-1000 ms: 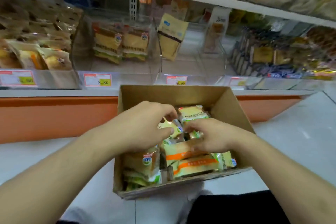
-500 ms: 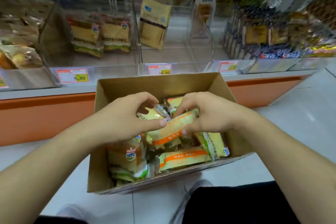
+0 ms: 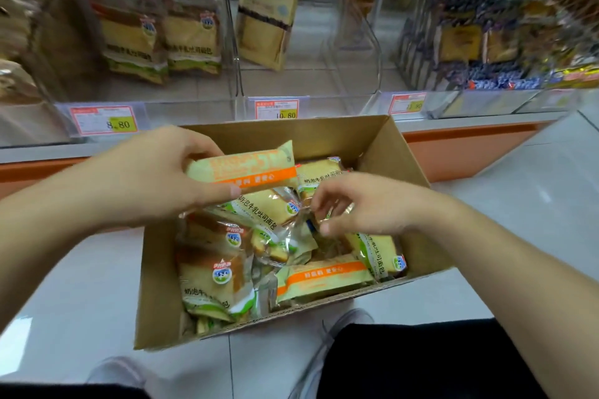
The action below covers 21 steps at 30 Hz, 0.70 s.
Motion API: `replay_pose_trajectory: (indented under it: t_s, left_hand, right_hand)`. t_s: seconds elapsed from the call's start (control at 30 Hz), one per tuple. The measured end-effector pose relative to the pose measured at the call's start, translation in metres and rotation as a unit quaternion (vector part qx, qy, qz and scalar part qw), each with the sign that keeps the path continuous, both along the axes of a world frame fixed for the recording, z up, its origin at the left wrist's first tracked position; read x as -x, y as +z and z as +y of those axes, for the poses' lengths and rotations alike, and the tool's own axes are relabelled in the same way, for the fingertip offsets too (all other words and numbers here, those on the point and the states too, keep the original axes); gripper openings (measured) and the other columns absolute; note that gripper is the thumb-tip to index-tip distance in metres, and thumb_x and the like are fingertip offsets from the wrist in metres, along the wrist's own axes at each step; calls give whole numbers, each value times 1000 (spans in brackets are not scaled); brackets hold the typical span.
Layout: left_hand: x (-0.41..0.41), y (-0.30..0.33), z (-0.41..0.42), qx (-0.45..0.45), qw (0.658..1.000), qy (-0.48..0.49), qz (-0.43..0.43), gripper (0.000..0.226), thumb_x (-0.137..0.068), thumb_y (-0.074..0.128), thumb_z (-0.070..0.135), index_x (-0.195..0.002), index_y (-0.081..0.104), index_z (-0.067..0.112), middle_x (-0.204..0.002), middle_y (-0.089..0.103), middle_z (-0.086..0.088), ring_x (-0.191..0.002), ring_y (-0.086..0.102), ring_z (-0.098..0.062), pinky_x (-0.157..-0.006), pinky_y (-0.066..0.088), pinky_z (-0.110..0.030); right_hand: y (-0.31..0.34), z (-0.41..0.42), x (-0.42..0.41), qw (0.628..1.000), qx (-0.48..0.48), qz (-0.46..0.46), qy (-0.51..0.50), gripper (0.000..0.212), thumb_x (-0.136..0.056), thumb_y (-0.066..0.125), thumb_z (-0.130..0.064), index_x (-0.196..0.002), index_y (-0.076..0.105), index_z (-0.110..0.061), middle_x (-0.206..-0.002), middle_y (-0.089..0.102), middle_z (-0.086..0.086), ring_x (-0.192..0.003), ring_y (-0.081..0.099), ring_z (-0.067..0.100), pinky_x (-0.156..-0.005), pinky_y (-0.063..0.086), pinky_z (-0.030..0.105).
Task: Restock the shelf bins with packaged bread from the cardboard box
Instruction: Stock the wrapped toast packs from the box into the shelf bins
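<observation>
An open cardboard box (image 3: 398,152) sits on the floor, holding several bread packs (image 3: 214,275). My left hand (image 3: 155,175) grips a green pack with an orange stripe (image 3: 246,165), lifted above the box's back left. My right hand (image 3: 359,207) hovers over the packs in the middle of the box, fingers curled at the clear wrapper edge of another bread pack (image 3: 262,207); whether it pinches the wrapper is unclear. Clear shelf bins (image 3: 233,104) stand behind the box; the left one holds two matching bread packs (image 3: 162,39).
A tan bag (image 3: 265,16) stands in the middle bin, and darker packs (image 3: 470,42) fill the bins at right. Price tags (image 3: 105,120) line the shelf front. An orange base (image 3: 466,152) runs under the shelf. My shoes (image 3: 343,330) and dark trousers are below the box.
My left hand has lifted the orange-striped pack up out of the box. My right hand has let go of it and dropped to the packs below. The view has moved closer.
</observation>
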<state>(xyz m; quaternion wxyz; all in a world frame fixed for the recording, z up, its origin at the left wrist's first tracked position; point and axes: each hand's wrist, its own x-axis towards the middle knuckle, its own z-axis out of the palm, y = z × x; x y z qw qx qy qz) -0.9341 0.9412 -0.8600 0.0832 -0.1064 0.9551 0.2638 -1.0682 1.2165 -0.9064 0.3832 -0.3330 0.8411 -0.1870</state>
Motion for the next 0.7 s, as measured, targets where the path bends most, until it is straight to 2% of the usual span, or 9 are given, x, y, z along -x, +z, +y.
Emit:
replay_pose_trajectory:
  t_s: [0.1,0.2,0.27,0.33,0.43,0.47,0.53,0.6,0.7]
  left_hand:
    - [-1,8,-4,-5,1000,13,-2,59,-58,68,79,-102,71,40,-82,72,20,-78,66,-2,-73,56,-34]
    - [-4,15,-4,-36,999,26,0,73,-50,63,84,-108,68,41,-87,72,19,-76,69,-4,-77,59,-38]
    - [-5,15,-6,-65,997,31,9,59,-61,76,72,-111,65,43,-94,73,16,-68,72,-5,-79,61,-41]
    - [-7,15,-8,-96,994,38,35,41,-72,83,54,-107,64,43,-97,74,15,-61,72,-6,-78,61,-41]
    - [-8,17,-12,-129,987,52,82,29,-76,85,40,-99,69,39,-100,73,12,-56,72,-11,-69,63,-41]
    - [-8,19,-14,-138,984,59,93,25,-77,86,37,-97,71,37,-98,73,12,-55,72,-12,-65,63,-39]
    - [-8,19,-19,-159,978,69,114,18,-78,87,33,-91,75,34,-90,74,11,-55,71,-13,-54,60,-27]
    - [-8,20,-23,-184,971,80,128,14,-77,87,32,-86,77,32,-83,74,11,-52,70,-15,-46,52,-18]
    - [-8,23,-28,-227,956,113,147,5,-82,84,29,-84,80,30,-76,74,5,-50,69,-21,-43,43,-15]
  right_hand:
    - [-12,-14,-22,985,-107,2,139,43,-89,83,-43,-128,68,-31,-121,69,-15,-106,66,7,-94,54,29]
    - [-29,-25,-38,964,-167,19,206,55,-87,83,-47,-136,65,-30,-127,68,-9,-110,63,14,-96,53,35]
    - [-32,-29,-41,961,-176,26,214,56,-86,84,-45,-136,63,-31,-126,67,-7,-107,63,17,-92,54,36]
    - [-22,-30,-38,967,-156,22,199,51,-85,86,-42,-131,65,-31,-119,67,-9,-101,62,14,-83,51,31]
    - [-4,-28,-22,992,-66,-5,106,42,-86,87,-35,-124,70,-29,-111,71,-9,-96,67,9,-89,56,32]
    - [1,-26,-17,997,-26,-43,61,41,-87,87,-33,-124,70,-28,-111,73,-4,-96,68,9,-95,57,37]
    - [9,-22,-10,991,53,-120,-37,42,-88,83,-33,-127,70,-26,-118,74,12,-101,70,20,-104,53,55]
    - [15,-20,-6,959,138,-209,-130,39,-91,74,-28,-127,69,-16,-120,73,25,-103,71,32,-100,55,59]
    - [27,-27,-11,873,233,-367,-222,38,-100,56,-18,-132,64,2,-116,70,31,-88,69,35,-77,62,42]
